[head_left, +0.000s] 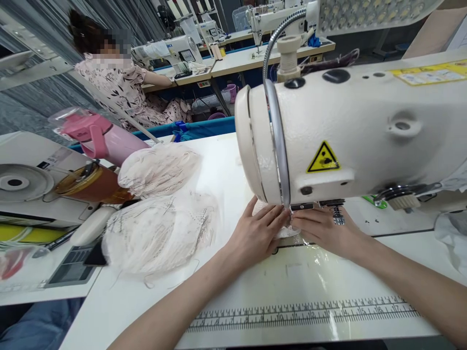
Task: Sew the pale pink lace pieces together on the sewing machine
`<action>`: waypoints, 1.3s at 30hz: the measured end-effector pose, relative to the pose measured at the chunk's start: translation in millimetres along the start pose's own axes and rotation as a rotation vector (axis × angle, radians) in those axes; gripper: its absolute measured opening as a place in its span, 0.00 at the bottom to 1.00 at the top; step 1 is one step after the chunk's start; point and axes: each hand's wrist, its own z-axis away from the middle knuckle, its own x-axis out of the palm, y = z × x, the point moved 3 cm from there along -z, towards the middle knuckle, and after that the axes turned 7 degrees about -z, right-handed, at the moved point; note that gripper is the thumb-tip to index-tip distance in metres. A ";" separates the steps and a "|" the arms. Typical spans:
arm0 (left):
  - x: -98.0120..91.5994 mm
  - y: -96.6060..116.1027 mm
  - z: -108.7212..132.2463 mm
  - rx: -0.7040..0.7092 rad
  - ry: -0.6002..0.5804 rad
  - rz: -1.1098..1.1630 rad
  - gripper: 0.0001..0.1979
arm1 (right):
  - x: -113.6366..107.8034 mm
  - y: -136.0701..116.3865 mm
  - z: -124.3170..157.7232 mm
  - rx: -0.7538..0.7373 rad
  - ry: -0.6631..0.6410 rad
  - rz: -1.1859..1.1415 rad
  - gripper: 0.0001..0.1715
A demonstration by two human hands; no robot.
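Observation:
A small piece of pale, thin fabric [290,231] lies under the head of a white sewing machine [310,136]. My left hand [255,231] rests palm down on its left side, thumb apart and fingers stretched out towards the needle area. From the right, my right hand [328,231] reaches in beneath the machine head, its fingers together at the fabric's right edge; the machine covers part of this hand. The needle and presser foot are hidden. To the left on the table sit two bundles of pale lacy fabric, a nearer bundle [160,236] and a farther bundle [160,167].
A printed ruler strip [302,313] runs along the table's front edge. At left stand a pink jug [105,138] and another machine [25,180]. An LED lamp [375,14] hangs above. A person [113,82] sits at a machine behind. White fabric [452,238] lies at far right.

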 end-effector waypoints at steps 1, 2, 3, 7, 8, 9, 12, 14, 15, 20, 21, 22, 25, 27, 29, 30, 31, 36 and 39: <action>0.0 0.5 0.0 -0.002 -0.001 -0.002 0.21 | -1.1 -0.1 0.6 -0.008 0.021 0.021 0.17; 0.1 1.0 0.1 -0.003 -0.002 -0.005 0.21 | -2.3 -0.4 0.8 -0.024 0.037 0.036 0.17; 0.2 1.6 0.1 -0.004 -0.001 -0.009 0.21 | -4.0 -0.6 0.5 -0.039 0.050 0.046 0.17; 1.7 3.4 -0.3 -0.013 0.003 -0.032 0.21 | -12.3 0.4 -5.6 -0.019 0.036 0.026 0.18; 2.1 3.7 -0.6 -0.015 0.002 -0.038 0.21 | -14.2 0.7 -7.5 -0.005 0.027 0.009 0.19; 2.5 4.0 -0.9 -0.018 0.002 -0.045 0.21 | -15.4 1.2 -9.2 0.012 0.015 -0.016 0.18; 3.4 4.5 -1.8 -0.021 0.006 -0.059 0.20 | -15.5 3.1 -11.4 0.062 -0.011 -0.122 0.17; 3.6 4.9 -1.6 -0.013 0.027 -0.075 0.19 | -12.5 4.9 -10.5 0.109 -0.030 -0.225 0.17; 3.7 5.2 -1.2 -0.001 0.047 -0.085 0.19 | -10.4 5.8 -9.5 0.134 -0.034 -0.280 0.17; 4.4 6.2 3.7 0.135 0.184 -0.098 0.18 | -0.2 7.8 -4.7 0.175 -0.029 -0.407 0.14; 4.5 5.3 4.4 0.154 0.192 -0.092 0.18 | 1.3 8.0 -4.2 0.159 -0.028 -0.397 0.14; 4.5 3.9 4.8 0.167 0.191 -0.084 0.17 | 2.7 8.1 -3.8 0.130 -0.032 -0.367 0.15; 2.7 -2.1 5.0 0.181 0.173 -0.053 0.17 | 6.6 7.3 -2.5 0.010 -0.056 -0.209 0.16; 0.8 -6.4 4.8 0.180 0.162 -0.037 0.17 | 8.9 6.0 -1.4 -0.049 -0.070 -0.112 0.18; -0.6 -9.8 4.7 0.182 0.155 -0.023 0.17 | 10.7 3.6 -0.9 -0.077 -0.084 -0.040 0.19; -1.0 -11.1 4.6 0.185 0.156 -0.016 0.16 | 11.2 1.7 -1.0 -0.094 -0.090 0.005 0.20; -1.2 -12.0 4.5 0.185 0.158 -0.011 0.16 | 11.4 -0.6 -1.3 -0.112 -0.092 0.049 0.20; -0.4 -12.6 3.9 0.153 0.150 -0.006 0.16 | 9.0 -9.4 -4.5 -0.160 -0.045 0.115 0.18; 0.9 -11.1 3.6 0.132 0.135 -0.018 0.17 | 9.1 -9.3 -4.1 -0.155 -0.049 0.099 0.18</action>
